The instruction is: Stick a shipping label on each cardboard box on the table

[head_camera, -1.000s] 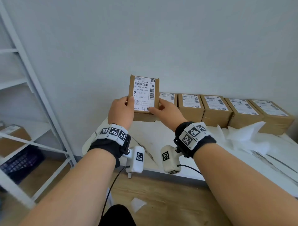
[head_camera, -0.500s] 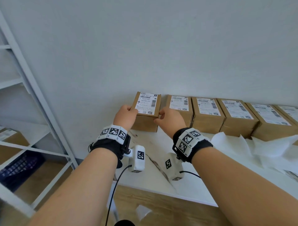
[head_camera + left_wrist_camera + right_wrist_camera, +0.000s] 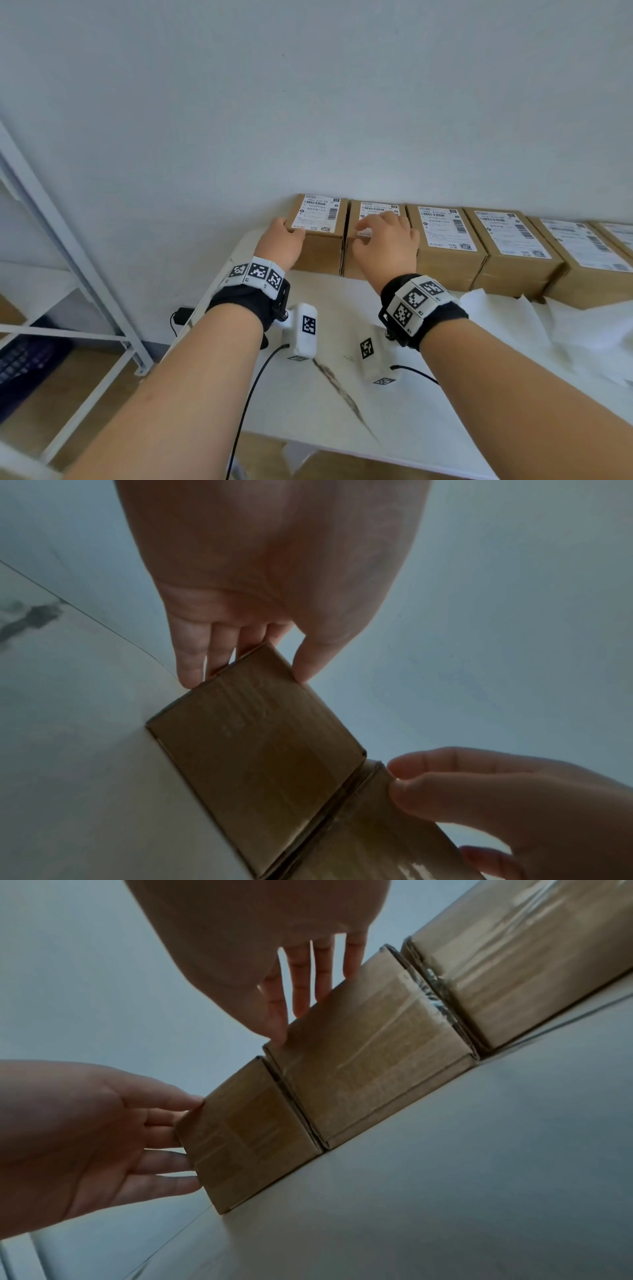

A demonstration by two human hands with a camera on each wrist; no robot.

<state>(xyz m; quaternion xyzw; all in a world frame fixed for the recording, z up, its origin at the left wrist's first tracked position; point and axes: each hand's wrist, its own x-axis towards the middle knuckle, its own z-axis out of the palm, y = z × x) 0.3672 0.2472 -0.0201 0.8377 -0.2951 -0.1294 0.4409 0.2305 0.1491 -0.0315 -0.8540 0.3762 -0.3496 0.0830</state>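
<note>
Several brown cardboard boxes stand in a row against the wall on the white table [image 3: 308, 411], each with a white shipping label on top. The leftmost box [image 3: 317, 240] [image 3: 253, 750] [image 3: 246, 1148] rests on the table, touching the second box [image 3: 352, 253] [image 3: 369, 1069]. My left hand [image 3: 286, 228] is at its left side. Straight fingers [image 3: 190, 666] lie against that side, and the thumb touches the top corner. My right hand [image 3: 373, 222] hovers over the second box, its fingers [image 3: 301, 988] straight and holding nothing.
More labelled boxes [image 3: 445, 246] [image 3: 510, 253] continue the row to the right. Crumpled white backing paper [image 3: 534, 329] lies on the table at the right. A white metal shelf rack [image 3: 68, 246] stands at the left, beyond the table's edge.
The labelled box, held up tilted in both hands, came down onto the table at the left end of the row. My right hand let go and moved over the second box.
</note>
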